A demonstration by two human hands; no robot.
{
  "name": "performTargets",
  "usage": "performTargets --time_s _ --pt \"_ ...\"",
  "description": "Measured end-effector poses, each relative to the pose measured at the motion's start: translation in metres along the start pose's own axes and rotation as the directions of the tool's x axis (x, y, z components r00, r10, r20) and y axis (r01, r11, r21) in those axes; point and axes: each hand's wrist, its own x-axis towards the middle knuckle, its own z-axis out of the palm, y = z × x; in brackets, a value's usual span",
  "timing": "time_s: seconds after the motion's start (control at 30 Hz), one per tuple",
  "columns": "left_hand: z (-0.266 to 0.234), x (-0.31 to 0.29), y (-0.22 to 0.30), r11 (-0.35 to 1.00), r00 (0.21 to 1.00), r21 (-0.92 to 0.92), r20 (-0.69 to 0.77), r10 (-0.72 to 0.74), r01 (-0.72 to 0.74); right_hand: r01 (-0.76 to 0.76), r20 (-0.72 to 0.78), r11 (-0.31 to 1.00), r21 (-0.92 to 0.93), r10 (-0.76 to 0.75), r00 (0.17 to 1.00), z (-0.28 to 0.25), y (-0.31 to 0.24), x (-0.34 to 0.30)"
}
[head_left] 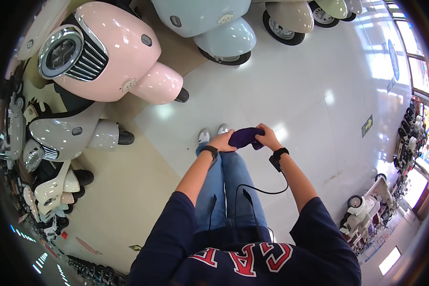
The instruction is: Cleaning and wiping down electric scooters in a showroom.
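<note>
A dark purple cloth (pixel 244 137), bunched and slightly folded, is stretched between my two hands in front of my legs. My left hand (pixel 222 141) grips its left end, the fingers wrapped into the fabric. At the right end, my right hand (pixel 269 137) pinches the cloth, and a small flap hangs below that grip. Both wrists wear black bands; a black cable (pixel 264 192) runs from the device on the right wrist (pixel 277 158) down toward my waist. The cloth is held above the floor and touches no scooter.
A pink scooter (pixel 124 43) with a round chrome headlight stands at upper left, a pale blue one (pixel 202 19) beyond it. A grey scooter (pixel 66 133) and several more line the left. White vehicles (pixel 367 214) stand at right. The glossy tiled floor (pixel 314 109) carries an arrow marker (pixel 367 126).
</note>
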Motion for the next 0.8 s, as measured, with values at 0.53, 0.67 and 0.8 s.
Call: performTargets --time_s 0.53,0.67,0.8 --pt "-0.265 0.007 0.077 0.850 0.886 0.518 -0.433 0.164 0.096 0.742 0.130 0.670 -0.015 -0.735 0.666 -0.043 -0.244 0.110" --pt "-0.330 0.035 0.122 0.862 0.604 0.505 -0.702 0.378 0.047 0.832 -0.040 0.536 -0.140 -0.843 0.536 -0.093 -0.316 0.161" --pt "-0.385 0.066 0.167 0.857 0.399 0.514 -0.781 0.479 -0.023 0.834 -0.154 0.388 -0.393 -0.922 0.356 -0.136 -0.381 0.187"
